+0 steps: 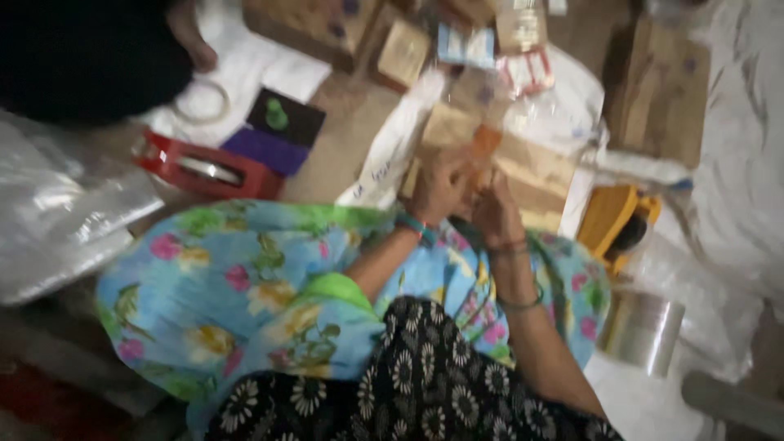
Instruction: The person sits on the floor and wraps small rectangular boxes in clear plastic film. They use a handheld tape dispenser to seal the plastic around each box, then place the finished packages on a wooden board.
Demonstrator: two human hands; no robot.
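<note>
The view is blurred. My left hand (pixel 438 189) and my right hand (pixel 494 214) meet close together over my lap, fingers pinched on a small orange object (pixel 485 144) that sits against a brown cardboard box (pixel 531 175). Both wrists wear bangles. A blue floral cloth (pixel 237 286) drapes over my knees beneath the arms, and a black garment with white flowers (pixel 425 384) covers the near part of my body.
A red tape dispenser (pixel 208 169) lies at the left beside a purple and black box (pixel 278 135). A yellow tape dispenser (pixel 616 220) and a roll of clear tape (pixel 643 331) sit at the right. Cardboard boxes (pixel 661 90) and plastic sheeting (pixel 57 220) surround them. Another person's dark form (pixel 90 49) is at the top left.
</note>
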